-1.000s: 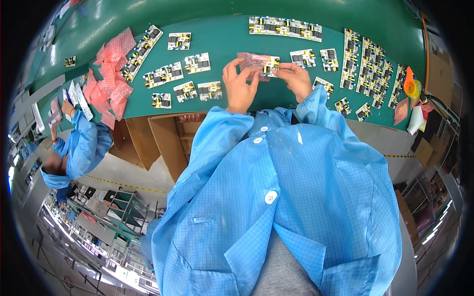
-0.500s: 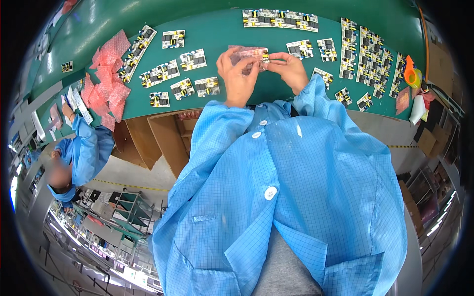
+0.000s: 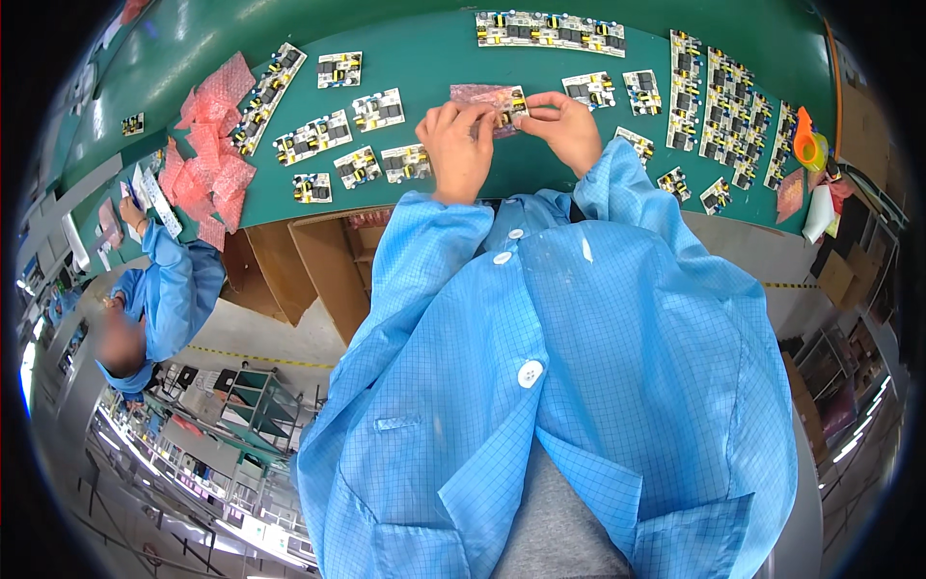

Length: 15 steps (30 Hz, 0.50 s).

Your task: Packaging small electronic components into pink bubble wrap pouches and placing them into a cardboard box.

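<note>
Over the green bench I hold a small circuit board (image 3: 511, 102) with black and yellow parts, partly inside a pink bubble-wrap bag (image 3: 470, 93). My left hand (image 3: 457, 147) is closed on the bag from the left, thumb and fingers pinched. At the board's right end, the thumb and fingers of my right hand (image 3: 571, 133) pinch its edge. How far the board sits in the bag is partly hidden by my left fingers. Just left of my left hand lies a loose board (image 3: 404, 163); beyond my right hand is another board (image 3: 589, 91).
Pink bubble bags (image 3: 214, 145) are heaped at the left. Joined board panels (image 3: 549, 35) lie at the back, with more board strips (image 3: 730, 116) at the right beside an orange-and-yellow tape dispenser (image 3: 808, 145). A co-worker (image 3: 174, 299) in blue works at the far left.
My left hand has shifted slightly left and its fingers have curled in more, so more of the board shows between my hands. My right hand keeps its pinch at the board's right end.
</note>
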Tool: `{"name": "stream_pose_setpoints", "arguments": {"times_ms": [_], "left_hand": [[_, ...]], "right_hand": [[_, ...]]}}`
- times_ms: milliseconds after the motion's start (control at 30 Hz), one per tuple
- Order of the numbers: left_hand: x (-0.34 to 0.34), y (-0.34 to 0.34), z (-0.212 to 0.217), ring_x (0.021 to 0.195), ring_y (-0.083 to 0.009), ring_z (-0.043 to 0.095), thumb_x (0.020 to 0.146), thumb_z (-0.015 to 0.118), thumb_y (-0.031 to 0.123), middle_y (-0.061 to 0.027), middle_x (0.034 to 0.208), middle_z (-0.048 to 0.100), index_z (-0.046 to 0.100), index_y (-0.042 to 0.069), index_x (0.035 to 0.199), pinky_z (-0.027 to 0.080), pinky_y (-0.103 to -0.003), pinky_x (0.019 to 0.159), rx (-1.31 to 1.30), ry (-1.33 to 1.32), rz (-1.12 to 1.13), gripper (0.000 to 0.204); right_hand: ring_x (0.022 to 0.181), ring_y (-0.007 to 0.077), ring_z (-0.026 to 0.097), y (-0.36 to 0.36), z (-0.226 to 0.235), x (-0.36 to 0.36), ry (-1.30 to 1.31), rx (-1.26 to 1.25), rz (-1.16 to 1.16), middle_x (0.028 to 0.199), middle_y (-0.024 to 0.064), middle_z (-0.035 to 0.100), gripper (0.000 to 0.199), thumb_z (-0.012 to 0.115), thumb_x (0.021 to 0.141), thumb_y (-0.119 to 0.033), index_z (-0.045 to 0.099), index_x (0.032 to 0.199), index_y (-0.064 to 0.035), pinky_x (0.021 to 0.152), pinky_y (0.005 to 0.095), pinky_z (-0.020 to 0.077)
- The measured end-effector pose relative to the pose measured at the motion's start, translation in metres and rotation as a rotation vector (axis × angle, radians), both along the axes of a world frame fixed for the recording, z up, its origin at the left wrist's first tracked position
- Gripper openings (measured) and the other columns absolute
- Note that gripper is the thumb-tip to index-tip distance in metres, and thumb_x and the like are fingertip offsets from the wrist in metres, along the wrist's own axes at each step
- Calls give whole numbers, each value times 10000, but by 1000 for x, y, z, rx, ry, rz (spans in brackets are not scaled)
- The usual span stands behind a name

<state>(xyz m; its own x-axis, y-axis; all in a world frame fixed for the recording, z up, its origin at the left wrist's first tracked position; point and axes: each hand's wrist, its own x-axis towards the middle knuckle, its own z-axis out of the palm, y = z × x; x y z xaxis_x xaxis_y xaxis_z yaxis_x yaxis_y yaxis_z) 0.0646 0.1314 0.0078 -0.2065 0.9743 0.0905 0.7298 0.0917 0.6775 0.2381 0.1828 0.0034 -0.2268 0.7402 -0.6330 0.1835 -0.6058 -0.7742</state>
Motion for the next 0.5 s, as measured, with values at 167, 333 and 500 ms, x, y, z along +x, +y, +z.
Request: {"name": "stream_pose_setpoints", "arguments": {"times_ms": [167,333,500], "left_hand": [[6,3,5,982,-248,522,798,726,169,-11,945,587,725,162,853,353,-408,886,30,-26,26,55],[4,6,3,1123,-306,453,802,727,163,-68,1115,557,733,157,866,344,-449,945,34,-17,77,65],[8,2,8,1221,-340,396,793,745,181,-112,1238,503,739,157,870,319,-471,1007,41,-45,86,80]], "right_hand": [[918,164,668,3,11,-2,-63,14,-50,1017,153,713,433,796,771,-122,594,1121,34,787,269,536],[942,181,662,2,5,-7,12,-5,-22,1055,169,698,467,818,754,-147,596,1121,39,810,287,537],[925,170,666,0,6,-9,46,8,-146,1046,158,704,449,813,757,-112,596,1120,40,799,275,537]]}}
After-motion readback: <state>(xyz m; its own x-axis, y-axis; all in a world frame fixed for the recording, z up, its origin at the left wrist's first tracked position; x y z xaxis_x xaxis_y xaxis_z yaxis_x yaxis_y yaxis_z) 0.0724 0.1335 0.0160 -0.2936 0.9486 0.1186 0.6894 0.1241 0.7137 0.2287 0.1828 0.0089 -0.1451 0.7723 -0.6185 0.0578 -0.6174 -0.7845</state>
